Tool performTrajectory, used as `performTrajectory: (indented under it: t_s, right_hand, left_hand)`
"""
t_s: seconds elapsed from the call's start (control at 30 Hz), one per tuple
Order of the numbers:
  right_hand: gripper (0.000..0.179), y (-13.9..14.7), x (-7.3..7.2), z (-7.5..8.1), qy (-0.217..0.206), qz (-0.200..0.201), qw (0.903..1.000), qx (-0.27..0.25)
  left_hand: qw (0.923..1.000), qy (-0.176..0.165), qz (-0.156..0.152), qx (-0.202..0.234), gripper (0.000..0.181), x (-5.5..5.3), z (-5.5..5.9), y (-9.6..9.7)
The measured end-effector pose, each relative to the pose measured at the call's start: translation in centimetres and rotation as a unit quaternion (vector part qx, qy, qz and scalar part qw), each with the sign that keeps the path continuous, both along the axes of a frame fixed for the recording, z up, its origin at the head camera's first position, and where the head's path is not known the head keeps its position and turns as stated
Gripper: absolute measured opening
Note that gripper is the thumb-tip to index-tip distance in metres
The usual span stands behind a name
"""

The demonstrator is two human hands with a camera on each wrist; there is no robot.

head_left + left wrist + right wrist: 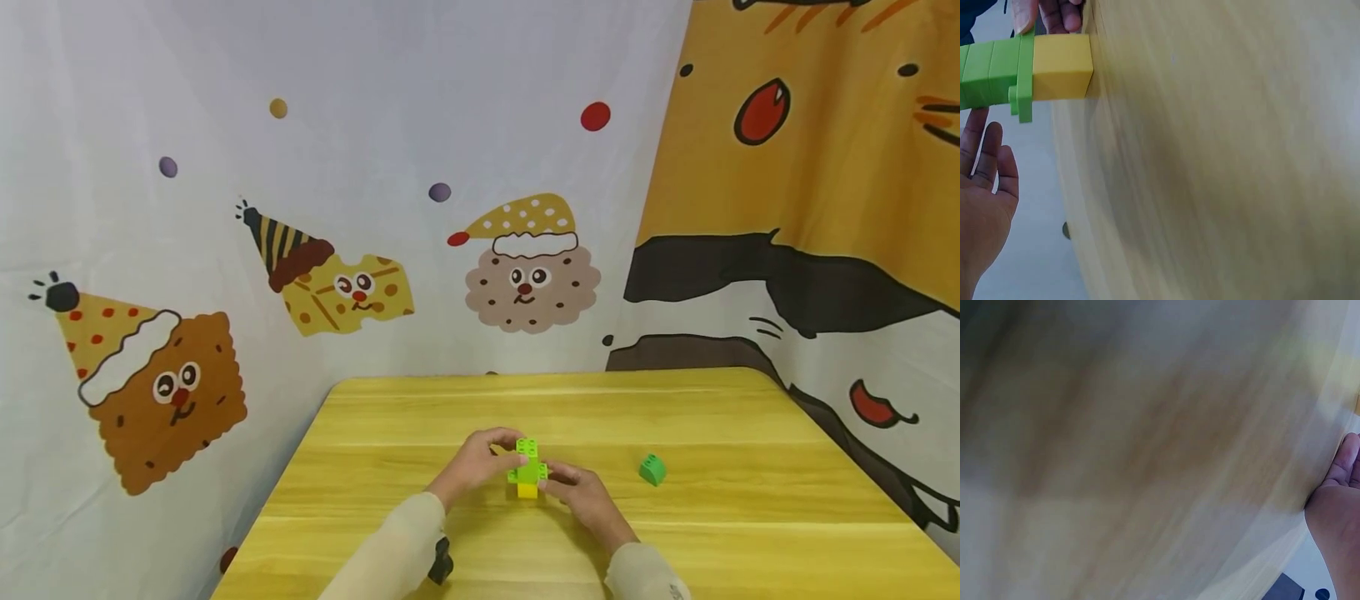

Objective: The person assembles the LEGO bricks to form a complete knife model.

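A small tower of toy building bricks stands upright on the table, between the two hands. At its base is a yellow brick (pixel 527 492). Above that, a green plate (pixel 1025 81) juts out on both sides, with several light green bricks (pixel 528 472) stacked over it. My left hand (pixel 480 461) pinches the upper green bricks between thumb and fingers. From the other side my right hand (pixel 590 498) holds the end of the green plate, its thumb on the plate in the left wrist view. Only part of the right hand (pixel 1341 494) shows in the right wrist view.
A darker green sloped brick (pixel 652 470) lies on the wooden table (pixel 720 417), to the right of the hands. Behind the table hangs a white curtain (pixel 420 125) printed with cartoon figures. A black object (pixel 441 561) sits by the left sleeve.
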State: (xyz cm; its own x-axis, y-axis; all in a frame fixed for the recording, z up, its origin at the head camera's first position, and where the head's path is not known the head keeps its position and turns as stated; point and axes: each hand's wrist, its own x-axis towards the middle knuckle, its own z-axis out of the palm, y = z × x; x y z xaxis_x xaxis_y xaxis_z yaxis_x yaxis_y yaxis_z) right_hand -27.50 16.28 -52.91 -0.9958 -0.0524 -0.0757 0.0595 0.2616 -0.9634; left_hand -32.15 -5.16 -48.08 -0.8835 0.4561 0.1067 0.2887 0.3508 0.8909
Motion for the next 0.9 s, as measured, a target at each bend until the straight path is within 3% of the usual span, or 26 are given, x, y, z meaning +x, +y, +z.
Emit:
performTrajectory:
  t_s: [0.27, 0.57, 0.9]
  right_hand:
    - [0.051, -0.09, -0.08, 0.11, 0.007, 0.003, 1.0000, 0.002]
    - [0.053, -0.10, -0.24, -0.18, -0.004, -0.006, 1.0000, -0.001]
    - [0.050, -0.10, -0.12, 0.22, 0.000, -0.010, 0.9999, 0.006]
  left_hand:
    - [0.9990, -0.017, -0.001, 0.041, 0.030, 0.13, -0.39, 0.57]
    - [0.9994, -0.005, 0.004, 0.033, 0.025, 0.21, -0.56, 0.86]
    - [0.9998, 0.005, 0.009, 0.018, 0.033, 0.14, -0.91, 0.95]
